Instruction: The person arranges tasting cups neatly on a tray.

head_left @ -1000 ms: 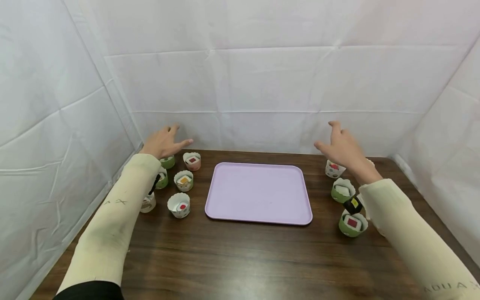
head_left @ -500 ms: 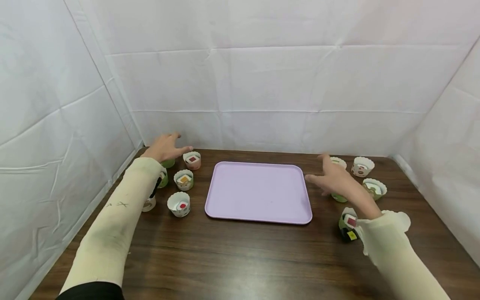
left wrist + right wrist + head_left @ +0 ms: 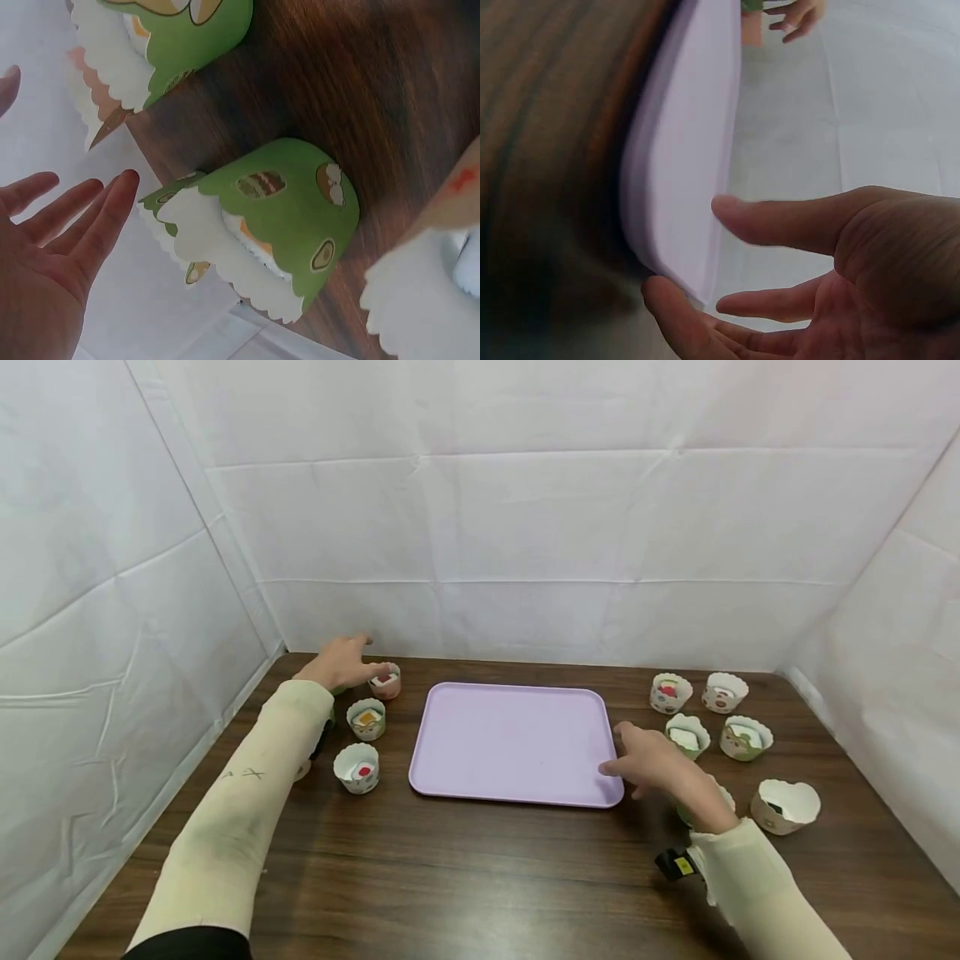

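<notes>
Our left hand (image 3: 336, 665) and right hand (image 3: 651, 762), fingers spread, grip nothing, and dipping our right wrist (image 3: 712, 817) could tip the cup (image 3: 683, 815) at the tray's (image 3: 517, 743) four o'clock.

The tray (image 3: 513, 743) in the middle of the frame looks like smooth plastic, more dull than shiny. The counter (image 3: 450, 868) looks like wood with streaky lines, and shines near the bottom middle. The cups (image 3: 785, 807) at the left and right look like thin, dull paper. The sheet (image 3: 525, 518) across the top looks like creased cloth, and the sleeve (image 3: 225, 802) at the lower left like dull cloth.
</notes>
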Tool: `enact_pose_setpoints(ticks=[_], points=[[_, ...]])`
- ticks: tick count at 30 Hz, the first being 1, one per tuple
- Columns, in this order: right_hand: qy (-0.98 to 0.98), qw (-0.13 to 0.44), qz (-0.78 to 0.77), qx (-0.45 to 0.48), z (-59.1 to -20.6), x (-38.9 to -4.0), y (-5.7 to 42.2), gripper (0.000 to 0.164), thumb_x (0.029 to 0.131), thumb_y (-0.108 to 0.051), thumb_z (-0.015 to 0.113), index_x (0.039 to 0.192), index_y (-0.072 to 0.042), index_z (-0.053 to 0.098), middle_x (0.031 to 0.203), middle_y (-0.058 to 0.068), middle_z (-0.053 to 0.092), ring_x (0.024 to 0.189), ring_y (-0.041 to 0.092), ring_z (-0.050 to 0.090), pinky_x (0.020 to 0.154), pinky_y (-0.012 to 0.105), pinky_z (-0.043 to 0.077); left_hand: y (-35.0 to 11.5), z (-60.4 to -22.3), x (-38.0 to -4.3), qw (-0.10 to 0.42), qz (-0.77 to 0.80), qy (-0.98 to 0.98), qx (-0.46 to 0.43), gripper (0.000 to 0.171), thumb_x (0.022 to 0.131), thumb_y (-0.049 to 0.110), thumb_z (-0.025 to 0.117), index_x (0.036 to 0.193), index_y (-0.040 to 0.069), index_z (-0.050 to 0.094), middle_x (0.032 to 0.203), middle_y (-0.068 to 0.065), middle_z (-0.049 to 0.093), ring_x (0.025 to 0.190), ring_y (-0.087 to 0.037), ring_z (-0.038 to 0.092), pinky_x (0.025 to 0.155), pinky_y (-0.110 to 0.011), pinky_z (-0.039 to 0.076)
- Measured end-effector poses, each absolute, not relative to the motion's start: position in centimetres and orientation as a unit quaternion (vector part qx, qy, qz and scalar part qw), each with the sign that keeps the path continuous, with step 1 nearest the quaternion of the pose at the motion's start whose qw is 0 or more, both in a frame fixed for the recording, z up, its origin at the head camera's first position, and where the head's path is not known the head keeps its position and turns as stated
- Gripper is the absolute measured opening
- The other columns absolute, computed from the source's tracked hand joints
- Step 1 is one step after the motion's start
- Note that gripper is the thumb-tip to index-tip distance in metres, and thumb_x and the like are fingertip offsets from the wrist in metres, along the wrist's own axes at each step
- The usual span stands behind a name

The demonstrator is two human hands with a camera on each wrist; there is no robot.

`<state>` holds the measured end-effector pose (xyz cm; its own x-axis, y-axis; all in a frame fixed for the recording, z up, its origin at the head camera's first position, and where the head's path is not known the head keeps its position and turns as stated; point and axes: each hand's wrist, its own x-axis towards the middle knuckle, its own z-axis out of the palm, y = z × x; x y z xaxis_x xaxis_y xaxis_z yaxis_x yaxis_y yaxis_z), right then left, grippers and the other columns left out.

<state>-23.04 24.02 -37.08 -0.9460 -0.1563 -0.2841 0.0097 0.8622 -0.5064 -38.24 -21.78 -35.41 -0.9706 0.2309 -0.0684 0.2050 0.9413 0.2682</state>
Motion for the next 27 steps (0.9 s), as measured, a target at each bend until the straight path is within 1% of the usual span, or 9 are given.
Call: enact_pose_setpoints(ticks=[3,5,10,14,16,18,22,25,27], points=[[0.949,0.158,-0.272,-0.037,-37.7,-23.0,23.9,0.061,0.087,-0.019,0.068,0.133,0.010,0.039,0.109,0.030,0.056,0.054,0.019,0.064,0.052,0.033,0.059,-21.7,-35.7,-38.2,0.054,0.135,0.983,0.109,0.084,0.089,0.057,0.054,0.146,-0.002,0.032,0.144,-0.028,0.042,0.131,-0.045,0.041,0.107,-0.058,0.039],[0.947,0.158,-0.279,-0.034,-38.1,-23.0,23.9,0.056,0.087,-0.015,0.067,0.130,0.010,0.041,0.105,0.027,0.057,0.056,0.019,0.064,0.052,0.032,0.059,-21.7,-35.8,-38.1,0.060,0.140,0.983,0.103,0.085,0.088,0.056,0.056,0.146,0.000,0.031,0.145,-0.027,0.041,0.131,-0.045,0.041,0.107,-0.060,0.038],[0.950,0.147,-0.275,-0.025,-39.1,-23.2,23.8,0.058,0.084,-0.005,0.063,0.134,0.010,0.037,0.114,0.032,0.055,0.061,0.019,0.064,0.051,0.030,0.059,-21.2,-35.9,-37.6,0.078,0.140,0.983,0.088,0.084,0.086,0.050,0.061,0.148,0.002,0.030,0.146,-0.026,0.039,0.133,-0.045,0.038,0.106,-0.065,0.036],[0.954,0.130,-0.268,-0.026,-39.6,-23.4,23.9,0.062,0.077,0.003,0.054,0.136,0.010,0.036,0.119,0.033,0.054,0.065,0.020,0.063,0.049,0.029,0.058,-20.9,-36.2,-37.6,0.080,0.141,0.983,0.091,0.084,0.086,0.048,0.064,0.147,0.000,0.031,0.145,-0.028,0.040,0.132,-0.045,0.039,0.107,-0.060,0.038],[0.957,0.122,-0.261,-0.033,-39.8,-23.4,23.9,0.063,0.075,0.005,0.050,0.136,0.011,0.036,0.120,0.032,0.054,0.070,0.022,0.063,0.049,0.028,0.057,-20.8,-36.4,-37.7,0.085,0.147,0.981,0.091,0.085,0.086,0.048,0.065,0.146,0.000,0.031,0.144,-0.028,0.040,0.132,-0.045,0.039,0.107,-0.059,0.039],[0.961,0.117,-0.247,-0.041,-39.9,-23.3,23.9,0.063,0.076,0.006,0.048,0.137,0.012,0.035,0.122,0.033,0.053,0.079,0.027,0.062,0.049,0.027,0.057,-20.7,-36.7,-37.7,0.091,0.153,0.980,0.089,0.086,0.085,0.049,0.066,0.146,0.001,0.031,0.144,-0.027,0.040,0.133,-0.045,0.038,0.107,-0.059,0.039],[0.971,0.111,-0.207,-0.049,-40.1,-23.2,23.7,0.062,0.079,0.003,0.048,0.139,0.012,0.033,0.127,0.035,0.050,0.098,0.034,0.057,0.057,0.028,0.056,-20.5,-36.9,-37.5,0.105,0.160,0.978,0.088,0.084,0.085,0.046,0.066,0.147,0.002,0.030,0.146,-0.025,0.039,0.134,-0.045,0.036,0.107,-0.061,0.037],[0.972,0.114,-0.202,-0.046,-40.0,-23.1,23.7,0.063,0.080,0.002,0.048,0.140,0.012,0.031,0.130,0.035,0.048,0.102,0.036,0.056,0.059,0.027,0.055,-20.3,-36.9,-37.4,0.110,0.157,0.977,0.089,0.081,0.087,0.044,0.064,0.147,0.002,0.030,0.145,-0.025,0.039,0.135,-0.044,0.036,0.108,-0.060,0.037],[0.970,0.116,-0.209,-0.044,-40.0,-23.1,23.7,0.063,0.080,0.003,0.047,0.140,0.012,0.030,0.130,0.035,0.047,0.101,0.036,0.056,0.056,0.026,0.055,-20.1,-36.8,-37.4,0.112,0.154,0.977,0.092,0.078,0.088,0.043,0.063,0.146,0.001,0.031,0.144,-0.025,0.040,0.134,-0.044,0.036,0.108,-0.060,0.037]])
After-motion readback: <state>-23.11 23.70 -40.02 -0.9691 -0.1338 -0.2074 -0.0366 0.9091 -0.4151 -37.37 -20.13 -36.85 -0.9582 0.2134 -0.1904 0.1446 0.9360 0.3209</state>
